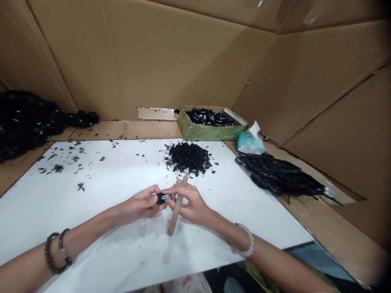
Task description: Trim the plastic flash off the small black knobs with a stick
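My left hand (148,202) pinches a small black round knob-like part (160,198) with a threaded metal stud (165,197) pointing right. Between the fingers of my right hand (191,203) rests a slim tool with a brown handle (174,217), its pale narrow tip angled away from me. What kind of tool it is, I cannot make out. My right fingertips are at the black part, close to the stud. Just beyond both hands, a heap of small black curled scraps (190,158) lies on the white tabletop (122,248).
A green box (210,133) of black parts with metal studs stands at the back. Right of it are a tissue pack (250,143) and a bundle of black strips (281,173). Black plastic bags (27,120) lie at left, with scattered scraps (80,186) nearby. Cardboard walls (152,53) enclose the table.
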`<state>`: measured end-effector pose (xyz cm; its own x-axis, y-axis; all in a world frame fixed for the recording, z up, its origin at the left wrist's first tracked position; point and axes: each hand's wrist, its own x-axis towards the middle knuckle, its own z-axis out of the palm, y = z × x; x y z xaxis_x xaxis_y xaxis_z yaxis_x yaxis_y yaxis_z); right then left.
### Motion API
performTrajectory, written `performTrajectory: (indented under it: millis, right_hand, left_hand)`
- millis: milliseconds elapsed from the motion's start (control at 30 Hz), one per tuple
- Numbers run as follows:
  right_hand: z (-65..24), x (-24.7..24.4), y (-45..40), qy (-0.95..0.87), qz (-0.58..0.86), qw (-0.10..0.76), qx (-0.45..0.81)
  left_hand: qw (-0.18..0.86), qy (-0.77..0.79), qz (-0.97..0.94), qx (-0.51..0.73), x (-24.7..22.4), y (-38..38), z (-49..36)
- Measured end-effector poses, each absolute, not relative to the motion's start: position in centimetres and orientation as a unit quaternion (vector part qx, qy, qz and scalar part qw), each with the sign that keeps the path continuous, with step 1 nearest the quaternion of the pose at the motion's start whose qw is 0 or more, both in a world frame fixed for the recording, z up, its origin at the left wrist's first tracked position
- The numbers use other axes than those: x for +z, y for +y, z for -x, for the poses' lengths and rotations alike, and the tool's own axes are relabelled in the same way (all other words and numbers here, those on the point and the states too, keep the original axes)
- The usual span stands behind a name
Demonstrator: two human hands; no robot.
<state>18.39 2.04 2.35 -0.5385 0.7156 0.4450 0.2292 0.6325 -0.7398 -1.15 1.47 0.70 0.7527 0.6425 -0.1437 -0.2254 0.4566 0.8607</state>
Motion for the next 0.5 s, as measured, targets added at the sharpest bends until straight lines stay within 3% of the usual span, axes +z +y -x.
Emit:
performTrajectory:
  millis: [233, 500]
  right_hand:
    - [-17.69, 1.60, 1.78, -0.774, 0.342, 0.420, 0.328]
    - [-17.70, 1.52, 1.77, -0.758, 0.367, 0.383, 0.380]
  left_hand:
    - [0.821, 0.252, -0.419, 0.294, 0.67, 1.33, 1.09]
    - [0.803, 0.248, -0.425, 0.336, 0.29, 1.39, 0.63]
